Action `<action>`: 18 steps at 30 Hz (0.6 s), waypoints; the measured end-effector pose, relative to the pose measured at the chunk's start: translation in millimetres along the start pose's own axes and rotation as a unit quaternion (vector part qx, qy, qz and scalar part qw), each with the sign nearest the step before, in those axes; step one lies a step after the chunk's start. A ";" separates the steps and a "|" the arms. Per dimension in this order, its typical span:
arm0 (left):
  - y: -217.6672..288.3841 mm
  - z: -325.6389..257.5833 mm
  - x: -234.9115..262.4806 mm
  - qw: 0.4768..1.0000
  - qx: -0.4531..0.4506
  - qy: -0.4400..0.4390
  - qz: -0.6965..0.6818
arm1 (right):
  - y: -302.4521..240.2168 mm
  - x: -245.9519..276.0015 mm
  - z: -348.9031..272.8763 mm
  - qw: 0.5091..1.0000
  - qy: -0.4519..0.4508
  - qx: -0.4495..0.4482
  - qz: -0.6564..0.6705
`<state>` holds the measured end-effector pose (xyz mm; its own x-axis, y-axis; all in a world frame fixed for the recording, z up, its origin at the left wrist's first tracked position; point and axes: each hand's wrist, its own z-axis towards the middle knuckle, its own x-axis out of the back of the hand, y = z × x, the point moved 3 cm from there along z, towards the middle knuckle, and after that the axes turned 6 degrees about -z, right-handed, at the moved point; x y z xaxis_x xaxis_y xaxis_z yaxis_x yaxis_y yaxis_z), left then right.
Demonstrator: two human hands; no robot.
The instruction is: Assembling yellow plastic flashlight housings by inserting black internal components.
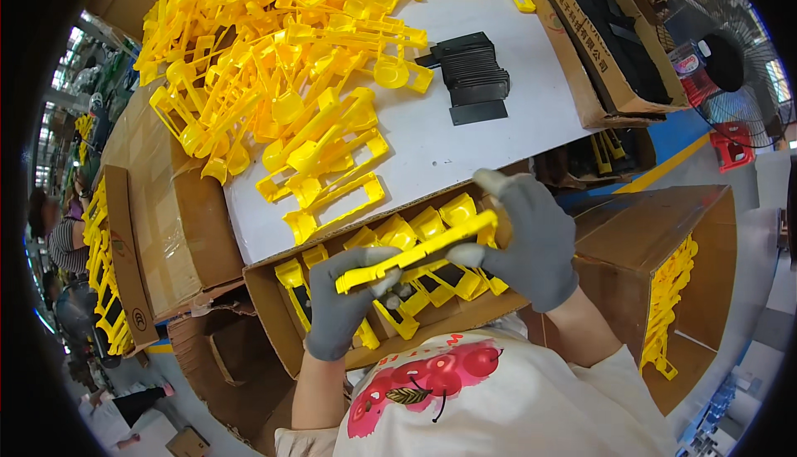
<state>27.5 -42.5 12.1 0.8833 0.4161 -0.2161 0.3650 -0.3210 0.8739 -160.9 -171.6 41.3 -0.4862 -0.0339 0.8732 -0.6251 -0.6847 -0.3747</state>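
Both my hands wear grey gloves and hold one long yellow plastic frame [423, 249] between them, tilted up toward the right. My left hand [336, 299] grips its lower left end. My right hand [535, 241] has its thumb against the right end, with the index finger stretched past it. Beneath the frame stands an open cardboard box [271, 316] holding a row of similar yellow frames [398, 229], some with black pieces in them. Beyond it, on the white table [432, 171], lies a fanned stack of thin black plates [473, 75].
A big heap of yellow frames [249, 67] covers the table's far left. A carton of black pieces [581, 50] stands at the far right, near a fan [722, 58]. Another carton [631, 241] with yellow frames is at my right. Large cartons [158, 200] stand at the left.
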 end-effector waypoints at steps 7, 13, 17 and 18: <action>-21.6 -6.4 -7.1 0.991 0.113 -0.073 0.017 | 9.2 -36.2 -72.7 0.946 -0.190 -0.120 0.233; -20.2 24.7 -2.2 0.962 0.202 -0.164 0.084 | 19.7 -30.9 -84.1 0.922 -0.297 -0.184 0.166; -14.2 61.0 16.2 0.913 0.259 -0.187 0.253 | 56.6 -21.3 -23.6 0.981 -0.075 -0.112 0.140; -18.6 64.0 14.6 0.917 0.223 -0.167 0.286 | 67.7 -28.7 -6.6 0.994 -0.020 -0.043 0.102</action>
<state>52.5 -85.0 -35.2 0.9815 -0.1881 0.0365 -0.1679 -0.7524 0.6369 -193.3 -212.2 -11.2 -0.5846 -0.1960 0.7873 -0.5667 -0.5957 -0.5692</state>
